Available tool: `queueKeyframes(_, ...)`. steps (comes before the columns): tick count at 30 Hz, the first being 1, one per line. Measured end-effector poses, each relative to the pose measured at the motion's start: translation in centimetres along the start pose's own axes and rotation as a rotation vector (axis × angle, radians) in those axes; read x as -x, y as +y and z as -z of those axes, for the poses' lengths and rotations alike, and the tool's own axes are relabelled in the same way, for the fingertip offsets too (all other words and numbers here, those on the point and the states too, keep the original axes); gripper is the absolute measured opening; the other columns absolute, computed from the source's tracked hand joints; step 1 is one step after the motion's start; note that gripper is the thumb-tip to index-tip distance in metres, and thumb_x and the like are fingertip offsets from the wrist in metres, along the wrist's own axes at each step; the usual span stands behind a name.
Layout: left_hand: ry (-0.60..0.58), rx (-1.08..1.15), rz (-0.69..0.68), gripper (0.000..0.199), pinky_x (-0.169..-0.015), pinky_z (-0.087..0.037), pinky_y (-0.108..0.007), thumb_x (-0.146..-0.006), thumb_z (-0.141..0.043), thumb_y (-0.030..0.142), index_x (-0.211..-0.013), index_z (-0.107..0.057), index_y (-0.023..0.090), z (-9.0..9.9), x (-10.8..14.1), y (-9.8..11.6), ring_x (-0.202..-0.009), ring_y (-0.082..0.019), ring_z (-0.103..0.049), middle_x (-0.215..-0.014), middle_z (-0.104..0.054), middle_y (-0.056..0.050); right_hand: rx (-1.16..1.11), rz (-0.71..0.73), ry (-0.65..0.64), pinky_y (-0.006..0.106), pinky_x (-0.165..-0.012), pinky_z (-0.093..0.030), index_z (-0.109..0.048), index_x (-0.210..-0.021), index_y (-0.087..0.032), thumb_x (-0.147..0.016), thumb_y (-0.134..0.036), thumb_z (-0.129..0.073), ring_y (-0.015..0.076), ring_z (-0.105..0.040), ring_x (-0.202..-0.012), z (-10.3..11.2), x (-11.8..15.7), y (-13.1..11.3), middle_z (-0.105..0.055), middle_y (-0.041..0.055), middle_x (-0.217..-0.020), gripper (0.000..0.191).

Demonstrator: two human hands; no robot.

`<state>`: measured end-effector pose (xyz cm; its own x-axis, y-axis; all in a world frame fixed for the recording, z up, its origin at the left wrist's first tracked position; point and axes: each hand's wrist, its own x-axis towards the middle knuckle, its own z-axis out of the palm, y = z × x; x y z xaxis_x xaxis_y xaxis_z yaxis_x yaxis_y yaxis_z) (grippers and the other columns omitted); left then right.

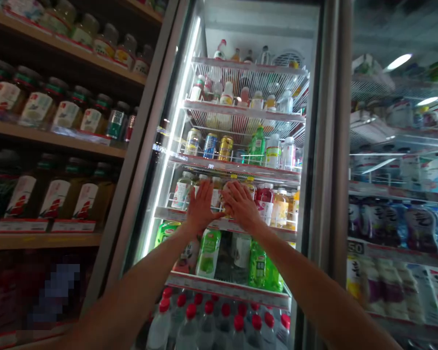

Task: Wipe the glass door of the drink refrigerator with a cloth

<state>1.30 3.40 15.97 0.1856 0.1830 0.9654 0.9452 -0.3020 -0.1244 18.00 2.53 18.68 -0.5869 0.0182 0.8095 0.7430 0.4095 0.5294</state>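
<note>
Both my arms stretch forward to a tall lit drinks fridge (204,282). My left hand (201,208) is raised with its fingers extended and thumb apart, in front of the shelf of juice bottles. Beside it, my right hand (240,203) also has its fingers stretched out, and the two thumbs come close together. Neither hand shows anything held. Behind them stand a pale-labelled bottle (182,189) and a red drink bottle (264,200); others are partly hidden by the hands. I cannot tell whether the hands touch the bottles or glass.
Below the hands are large green-labelled bottles (209,253) and several red-capped bottles (191,323). Cans (210,146) and a green bottle (257,145) stand above. Wooden shelves of jars and bottles (38,104) are at the left; another fridge (401,194) is at the right.
</note>
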Motion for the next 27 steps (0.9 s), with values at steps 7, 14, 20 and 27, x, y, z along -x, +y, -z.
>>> queueKeyframes(7, -0.080, -0.050, 0.019, 0.100, -0.112, -0.006, -0.047, -0.067, -0.051, 0.071, -0.141, -0.021, 0.011, 0.8, 0.1, -0.6, -0.139, -0.028, -0.011, -0.149, -0.018, -0.016, 0.105, -0.314, 0.155, 0.040, -0.108, -0.026, -0.054, -0.121, -0.024, -0.086, -0.027, -0.047, 0.0201, -0.030, -0.132, 4.0, 0.5, 9.6, -0.044, 0.0049, -0.138, 0.035)
queueKeyframes(14, -0.156, -0.054, 0.061, 0.098, -0.111, -0.006, -0.051, -0.071, -0.052, 0.065, -0.143, -0.015, 0.009, 1.3, -0.1, 0.3, -0.139, -0.029, -0.006, -0.151, -0.013, -0.016, 0.175, -0.654, 0.400, 0.060, -0.101, -0.023, -0.040, -0.129, -0.004, -0.086, -0.020, -0.031, 0.0321, -0.028, -0.129, 3.5, -0.1, 9.1, -0.039, 0.0259, -0.133, 0.046)
queueKeyframes(20, -0.204, -0.079, 0.024, 0.100, -0.111, -0.009, -0.051, -0.068, -0.060, 0.060, -0.143, -0.016, 0.011, 1.9, 0.0, -0.2, -0.139, -0.030, -0.006, -0.150, -0.012, -0.017, 0.087, -0.024, 0.078, 0.046, -0.110, -0.020, -0.046, -0.129, -0.021, -0.086, -0.023, -0.041, 0.0231, -0.023, -0.135, 0.6, -2.1, 3.1, -0.039, 0.0061, -0.141, 0.043)
queueKeyframes(27, -0.281, -0.057, 0.048, 0.104, -0.111, -0.010, -0.053, -0.064, -0.067, 0.056, -0.143, -0.016, 0.012, 2.7, -0.2, 0.3, -0.139, -0.031, -0.004, -0.151, -0.008, -0.016, 0.235, -0.547, 0.434, 0.052, -0.102, -0.028, -0.050, -0.123, -0.010, -0.089, -0.026, -0.033, 0.0313, -0.034, -0.125, 4.6, 3.4, 12.8, -0.046, 0.0223, -0.129, 0.041)
